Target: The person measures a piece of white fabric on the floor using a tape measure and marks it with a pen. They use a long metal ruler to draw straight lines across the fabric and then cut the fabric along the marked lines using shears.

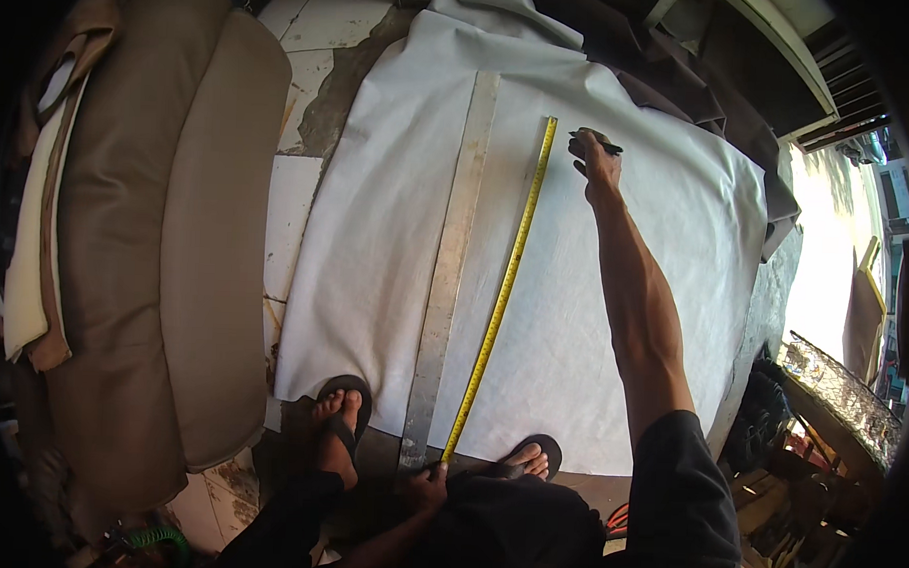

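Observation:
A large white sheet of material [371, 231] lies spread on the floor. On it run a long metal straightedge [451, 264] and, to its right, an extended yellow tape measure [499, 306]. My right hand [599, 159] reaches out near the tape's far end, closed on a dark pen [609, 147]. My left hand [427, 488] is low at the near edge of the sheet, closed at the near end of the tape, beside the straightedge's end. The tape's case is mostly hidden there.
Brown padded cushions [216, 246] stand at the left with cream foam offcuts [38, 219]. Dark fabric [697, 82] lies behind the white sheet. A cluttered wooden bench [841, 408] is at the right. My sandalled feet [340, 410] stand at the sheet's near edge.

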A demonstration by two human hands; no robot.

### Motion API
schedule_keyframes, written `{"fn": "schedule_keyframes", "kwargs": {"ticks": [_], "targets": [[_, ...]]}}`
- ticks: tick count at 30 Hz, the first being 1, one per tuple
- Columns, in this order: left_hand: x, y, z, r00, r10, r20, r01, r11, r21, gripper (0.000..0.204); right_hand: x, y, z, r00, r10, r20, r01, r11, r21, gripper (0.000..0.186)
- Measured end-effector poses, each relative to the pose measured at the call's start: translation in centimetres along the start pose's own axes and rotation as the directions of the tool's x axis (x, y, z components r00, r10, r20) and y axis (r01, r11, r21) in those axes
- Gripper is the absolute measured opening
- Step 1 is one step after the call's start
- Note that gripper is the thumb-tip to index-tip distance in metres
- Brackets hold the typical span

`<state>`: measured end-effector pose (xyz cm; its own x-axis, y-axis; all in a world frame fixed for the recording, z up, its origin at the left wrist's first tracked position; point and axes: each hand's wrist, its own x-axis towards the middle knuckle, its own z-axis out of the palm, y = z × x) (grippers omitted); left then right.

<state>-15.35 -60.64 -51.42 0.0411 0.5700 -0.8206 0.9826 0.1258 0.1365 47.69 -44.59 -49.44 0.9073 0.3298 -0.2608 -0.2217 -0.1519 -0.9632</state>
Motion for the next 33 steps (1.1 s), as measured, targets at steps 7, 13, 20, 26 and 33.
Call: {"fn": "schedule_keyframes", "kwargs": {"ticks": [7,13,20,26,33], "targets": [[0.0,1.0,-0.6,0.998,0.022,0.059,-0.023,1.0,0.018,0.057,6.9,1.0,0.5,0.97,-0.241,-0.02,0.242,0.967,0.085,0.032],[0.3,0.7,-1.2,0.997,-0.003,0.08,0.003,1.0,-0.003,0.051,9.8,1.0,1.1,0.992,-0.125,-0.03,0.115,0.968,-0.222,0.024],[0.6,1.0,-1.2,0.996,0.0,0.084,0.003,1.0,-0.03,0.044,12.3,3.3,-0.2,0.991,-0.133,-0.026,0.114,0.922,-0.369,0.033],[1.0,1.4,-1.1,0.998,0.019,0.067,-0.013,0.996,-0.085,0.04,10.9,3.2,1.3,0.997,-0.081,-0.003,0.073,0.913,-0.401,0.031],[1.6,1.2,-1.6,0.988,0.117,0.1,-0.091,0.968,-0.233,0.037,4.9,0.4,-0.1,0.935,-0.313,-0.169,0.236,0.901,-0.363,0.043]]}}
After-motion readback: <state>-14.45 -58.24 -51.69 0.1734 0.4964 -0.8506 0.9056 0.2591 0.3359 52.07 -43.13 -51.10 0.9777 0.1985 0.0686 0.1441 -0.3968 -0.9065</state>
